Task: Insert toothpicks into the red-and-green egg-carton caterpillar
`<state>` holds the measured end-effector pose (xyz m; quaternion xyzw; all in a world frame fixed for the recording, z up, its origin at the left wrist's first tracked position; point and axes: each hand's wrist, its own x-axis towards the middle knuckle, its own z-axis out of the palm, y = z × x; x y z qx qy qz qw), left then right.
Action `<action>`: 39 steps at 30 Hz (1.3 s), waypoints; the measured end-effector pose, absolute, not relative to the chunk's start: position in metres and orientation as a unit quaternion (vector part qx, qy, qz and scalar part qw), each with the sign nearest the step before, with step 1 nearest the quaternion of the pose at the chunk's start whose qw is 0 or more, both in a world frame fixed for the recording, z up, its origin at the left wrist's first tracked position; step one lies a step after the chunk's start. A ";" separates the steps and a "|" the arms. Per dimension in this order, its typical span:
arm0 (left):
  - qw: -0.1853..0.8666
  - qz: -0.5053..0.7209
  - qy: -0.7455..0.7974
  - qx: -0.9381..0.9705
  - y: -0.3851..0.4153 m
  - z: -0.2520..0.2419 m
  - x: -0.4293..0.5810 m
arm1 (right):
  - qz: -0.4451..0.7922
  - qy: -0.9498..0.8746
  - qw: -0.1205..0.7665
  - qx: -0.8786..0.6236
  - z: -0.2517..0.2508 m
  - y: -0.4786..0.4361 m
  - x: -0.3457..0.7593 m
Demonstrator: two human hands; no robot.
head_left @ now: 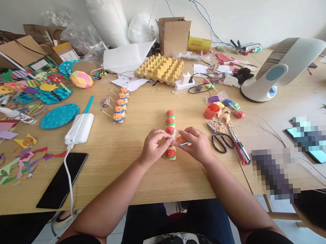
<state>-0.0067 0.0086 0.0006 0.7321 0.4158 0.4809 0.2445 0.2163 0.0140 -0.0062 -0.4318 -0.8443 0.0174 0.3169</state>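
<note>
A caterpillar made from an egg-carton strip (170, 120), with red and green humps, lies upright in front of me. Its near end has a face with small yellow pieces. Over its middle, my left hand (155, 144) pinches the edge of a small clear plastic bag (176, 136) with something orange inside. My right hand (197, 143) grips the bag's other side, and a thin light-blue stick (184, 143) pokes out from its fingers. Both hands hide part of the strip. Further left stands a second caterpillar (119, 104), blue and orange, with pins sticking out.
Scissors (222, 137), a utility knife (240, 146) and an orange cup (211, 111) lie right of my hands. A power bank (79, 128) and black phone (62, 181) are on the left. Egg trays (159, 70) sit behind; a white fan (276, 69) stands far right.
</note>
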 end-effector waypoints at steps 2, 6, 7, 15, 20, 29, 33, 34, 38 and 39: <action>0.275 0.481 0.420 0.719 0.009 -0.002 -0.006 | 0.007 -0.848 0.305 -0.434 -0.007 0.014 0.216; 0.319 0.488 0.422 0.694 0.010 -0.005 -0.006 | -0.009 -0.849 0.302 -0.433 -0.008 0.014 0.215; 0.323 0.489 0.422 0.691 0.011 -0.006 -0.006 | -0.012 -0.849 0.305 -0.431 -0.008 0.014 0.216; 0.362 0.493 0.433 0.662 0.013 -0.009 -0.008 | -0.018 -0.842 0.324 -0.431 -0.008 0.014 0.216; 0.448 0.481 0.391 0.645 0.011 -0.005 -0.006 | -0.016 -0.850 0.315 -0.422 -0.009 0.013 0.215; 0.482 0.451 0.376 0.650 0.010 0.001 -0.010 | -0.019 -0.855 0.319 -0.409 -0.009 0.014 0.216; 0.497 0.439 0.374 0.648 0.010 0.000 -0.010 | -0.016 -0.858 0.322 -0.401 -0.009 0.014 0.216; 0.501 0.437 0.375 0.646 0.010 -0.001 -0.010 | -0.017 -0.858 0.325 -0.397 -0.009 0.014 0.216; 0.513 0.434 0.375 0.638 0.010 -0.003 -0.010 | -0.022 -0.859 0.333 -0.387 -0.010 0.013 0.216; 0.518 0.435 0.373 0.635 0.010 -0.004 -0.010 | -0.022 -0.860 0.333 -0.386 -0.010 0.013 0.216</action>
